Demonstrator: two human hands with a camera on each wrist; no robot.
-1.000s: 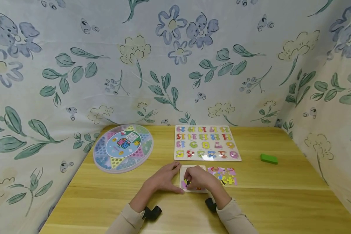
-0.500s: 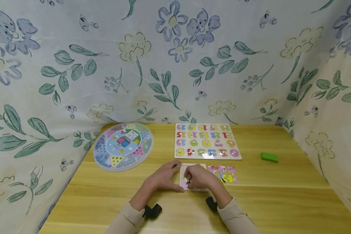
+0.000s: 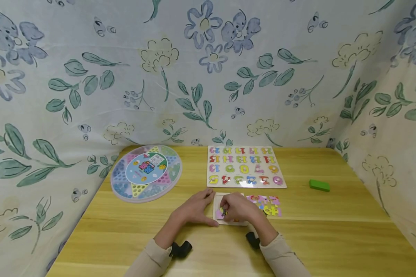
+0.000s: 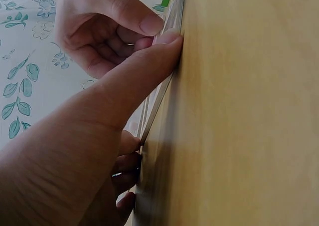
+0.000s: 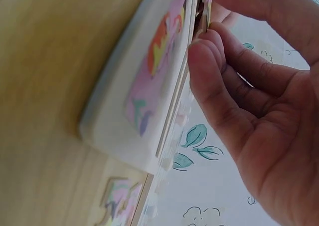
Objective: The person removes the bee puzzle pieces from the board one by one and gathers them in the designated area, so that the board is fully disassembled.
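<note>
A small wooden puzzle tray lies at the middle of the table. My left hand holds its left side, the thumb along the near edge and the fingers by the far left corner. Over the tray, my right hand pinches a pink, yellow and black jigsaw piece between thumb and fingertips; the hand partly hides it. Colourful pieces lie in the tray's near part in the right wrist view. More loose jigsaw pieces lie flat just right of the tray.
A number puzzle board stands close behind the tray. To the back left lies a round Chinese checkers board. A green block rests at the right. Floral cloth hangs behind the wooden table.
My right hand has shifted slightly to the right, and more of the pink piece shows at its fingertips. The left hand keeps its place on the tray. The head view has tipped slightly.
</note>
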